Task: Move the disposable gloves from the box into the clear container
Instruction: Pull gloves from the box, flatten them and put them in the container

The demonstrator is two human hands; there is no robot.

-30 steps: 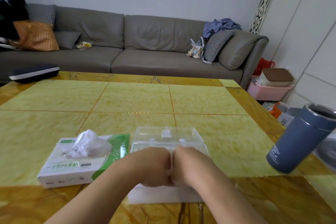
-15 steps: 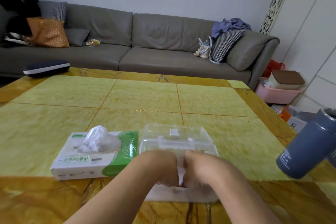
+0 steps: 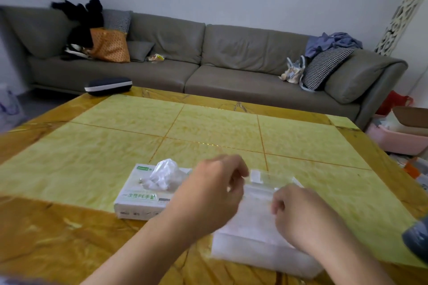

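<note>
Scanning from the left of the frame, the glove box (image 3: pixel 148 194) lies flat on the yellow table (image 3: pixel 208 127) at lower centre-left, a crumpled tuft of disposable gloves (image 3: pixel 165 174) standing out of its top slot, just as it did a second ago; nothing has been drawn from it in that time.

Next, at lower centre, the left hand (image 3: pixel 208 194) has changed most. A second ago both fists were pressed together, knuckle to knuckle, low over the front of the clear container (image 3: pixel 259 238). Now the left hand has lifted and drifted toward the box, covering the box's right end. Its fingers are curled loosely; motion blur hides whether they pinch any film, so I cannot tell what, if anything, it has hold of.

To its right, the container sits in the lower centre-right, its raised clear lid (image 3: pixel 266 179) showing between the two hands. The container's inside looks whitish, though whether that is gloves already packed is unclear.

The right hand (image 3: pixel 298 213) has stayed over the container, fingers curled down onto its top; whether it grips film or only steadies the container is not visible.

The hands parting suggests one pressing-in is done and the left is heading back to the box for more.

At the far lower right edge, a blue flask (image 3: pixel 416 238) is now mostly cut off.
</note>
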